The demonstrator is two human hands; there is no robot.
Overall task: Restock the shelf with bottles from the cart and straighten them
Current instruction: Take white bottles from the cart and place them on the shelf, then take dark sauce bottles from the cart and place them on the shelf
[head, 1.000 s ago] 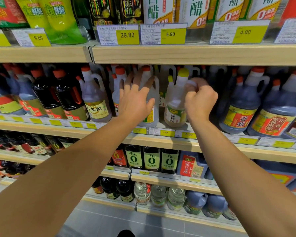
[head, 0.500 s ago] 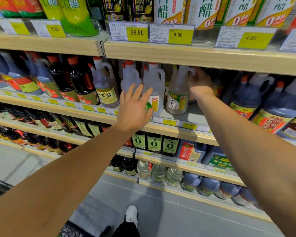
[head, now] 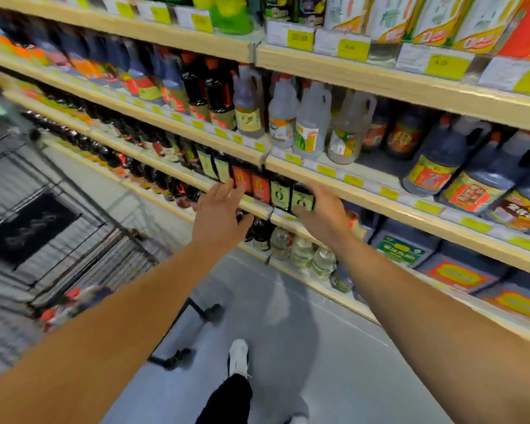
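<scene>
Pale, clear handled bottles (head: 311, 123) stand upright in a group near the front edge of the wooden shelf (head: 380, 84), dark jugs to their right and dark bottles to their left, so that stretch looks stocked and fairly straight. Your left hand (head: 219, 209) and right hand (head: 323, 214) are both empty, fingers spread and relaxed, hanging in front of the shelf edge one level lower. The wire cart (head: 52, 215) sits at your left; blurred red-capped bottles (head: 65, 304) seem to lie in its bottom, so more restocking likely remains.
</scene>
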